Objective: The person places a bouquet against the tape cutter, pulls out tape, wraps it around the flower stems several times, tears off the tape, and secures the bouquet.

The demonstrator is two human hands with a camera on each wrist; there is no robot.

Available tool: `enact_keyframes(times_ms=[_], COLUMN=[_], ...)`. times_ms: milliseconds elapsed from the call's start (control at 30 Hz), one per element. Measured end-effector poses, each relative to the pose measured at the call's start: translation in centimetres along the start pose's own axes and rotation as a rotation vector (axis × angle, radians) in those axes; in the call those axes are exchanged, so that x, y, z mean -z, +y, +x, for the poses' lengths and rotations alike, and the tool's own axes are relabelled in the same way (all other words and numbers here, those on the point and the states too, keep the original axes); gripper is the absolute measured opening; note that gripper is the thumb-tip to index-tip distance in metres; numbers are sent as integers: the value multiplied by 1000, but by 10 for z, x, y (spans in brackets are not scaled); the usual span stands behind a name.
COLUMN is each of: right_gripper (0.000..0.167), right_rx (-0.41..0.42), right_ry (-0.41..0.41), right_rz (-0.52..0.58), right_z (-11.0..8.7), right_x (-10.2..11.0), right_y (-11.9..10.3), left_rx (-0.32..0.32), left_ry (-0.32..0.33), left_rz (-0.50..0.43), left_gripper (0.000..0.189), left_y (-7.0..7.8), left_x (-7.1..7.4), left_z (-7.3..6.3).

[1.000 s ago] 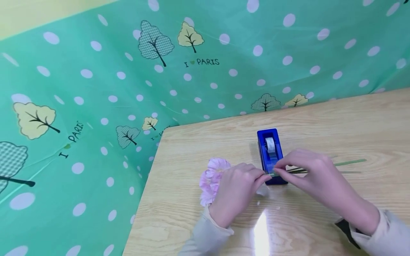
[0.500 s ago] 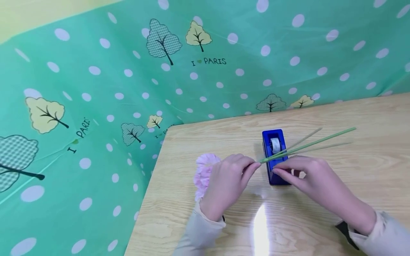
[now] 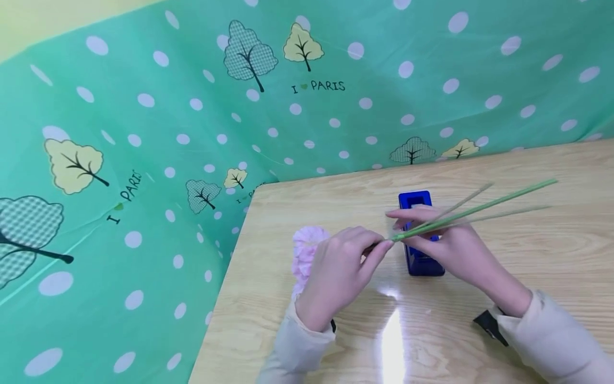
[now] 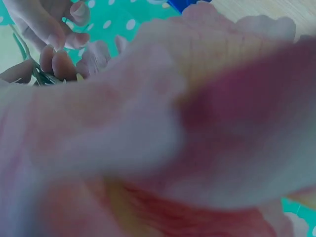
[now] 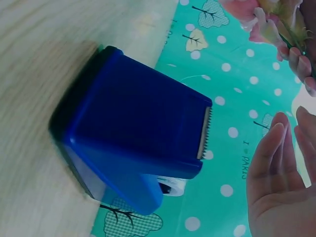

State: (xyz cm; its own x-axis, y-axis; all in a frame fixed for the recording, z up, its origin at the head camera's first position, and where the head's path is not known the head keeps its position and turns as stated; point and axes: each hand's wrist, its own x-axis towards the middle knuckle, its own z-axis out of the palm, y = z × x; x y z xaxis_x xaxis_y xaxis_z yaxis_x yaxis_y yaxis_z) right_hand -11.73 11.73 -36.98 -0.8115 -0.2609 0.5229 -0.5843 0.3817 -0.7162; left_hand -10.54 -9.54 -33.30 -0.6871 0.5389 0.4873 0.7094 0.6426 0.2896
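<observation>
My left hand [image 3: 341, 269] pinches the green stems [image 3: 508, 198] of a bunch of pink flowers [image 3: 306, 250] between thumb and fingers. The blossoms hang out to the left of that hand, and the stems fan out to the right. Blurred pink petals [image 4: 123, 118] fill most of the left wrist view. My right hand [image 3: 458, 253] holds nothing, its fingers loosely extended just behind the stems, near the left fingertips. It overlaps a blue tape dispenser [image 3: 426, 268] in the head view. The right wrist view shows the dispenser's toothed cutter [image 5: 204, 132] and part of the tape roll [image 5: 175, 186].
The dispenser stands on a light wooden table [image 3: 259, 266]. A green cloth [image 3: 182, 122] with white dots and printed trees hangs along the table's back and left side. A black strap end [image 3: 490, 326] sticks out at the right cuff.
The right hand first pinched at the stems near the left fingers, then came away; the stems swung up. Now it has moved up behind them with its fingers extended. The left hand kept its grip.
</observation>
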Motion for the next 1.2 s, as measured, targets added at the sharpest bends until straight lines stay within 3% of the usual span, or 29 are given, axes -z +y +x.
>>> enact_keyframes(times_ms=[200,467,667,900,1200], right_gripper=[28,16,13,10,9], right_rx=[6,-121,-221,-216,-270], right_ry=[29,-31,-60,-51,-56], right_rz=[6,46,142,168,170], right_z=[-3,-9,-12,-12,-12], right_x=[1,0,-3,-6,-7], right_y=[3,0,-3,-6,-9], left_rx=[0,32,75,132,114], left_ry=[-12,-3,27,43,78], left_rz=[-10,-17,-8,49,140], left_gripper=[21,21,23,22,22], left_y=[1,1,1,-1,-2], left_x=[0,1,-1,-7,-15], left_z=[2,3,3,3,2])
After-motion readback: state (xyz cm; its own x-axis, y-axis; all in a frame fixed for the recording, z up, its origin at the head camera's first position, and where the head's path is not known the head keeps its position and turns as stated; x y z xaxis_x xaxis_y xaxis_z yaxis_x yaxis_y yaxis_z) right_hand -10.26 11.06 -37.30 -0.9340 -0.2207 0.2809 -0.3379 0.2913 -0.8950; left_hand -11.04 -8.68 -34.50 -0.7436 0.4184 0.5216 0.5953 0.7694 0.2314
